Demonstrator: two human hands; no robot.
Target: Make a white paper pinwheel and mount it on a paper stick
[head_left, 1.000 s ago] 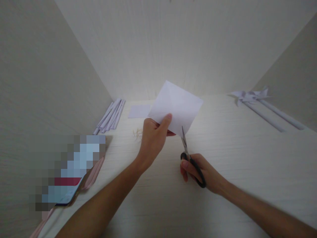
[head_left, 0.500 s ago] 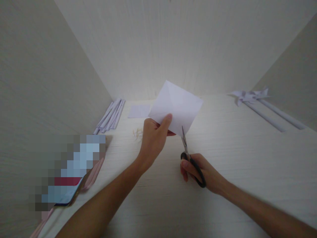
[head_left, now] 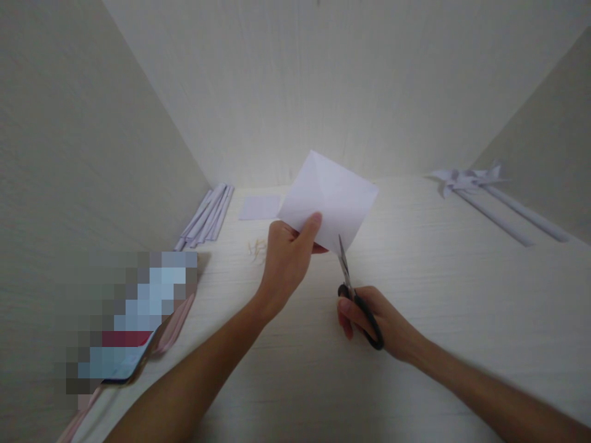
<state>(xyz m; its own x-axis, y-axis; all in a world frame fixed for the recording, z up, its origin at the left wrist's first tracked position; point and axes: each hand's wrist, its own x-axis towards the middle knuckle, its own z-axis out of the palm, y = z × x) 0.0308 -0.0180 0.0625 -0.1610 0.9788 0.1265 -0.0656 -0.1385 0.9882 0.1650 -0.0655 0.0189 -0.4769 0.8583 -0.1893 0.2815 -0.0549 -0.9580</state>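
Observation:
Pinched between the thumb and fingers of my left hand [head_left: 290, 255] is a square sheet of white paper [head_left: 339, 191], held up above the tabletop with faint creases in it. My right hand [head_left: 369, 320] is closed around the black handles of a pair of scissors [head_left: 346, 274]. Their blades point upward at the paper's lower corner, one blade lying in front of the sheet. The other blade is partly hidden, and I cannot tell how far any cut runs.
At the back left lie several rolled paper sticks [head_left: 210, 212], a stack of white paper squares [head_left: 260, 207] and small thin pieces [head_left: 256, 248]. Two paper pinwheels [head_left: 466, 179] on sticks rest at the right. A phone with a blurred screen [head_left: 124, 363] leans at the left. Walls enclose the table [head_left: 295, 381].
Almost nothing differs. The paper and scissors stay in nearly the same place, with only a very slight shift of the view.

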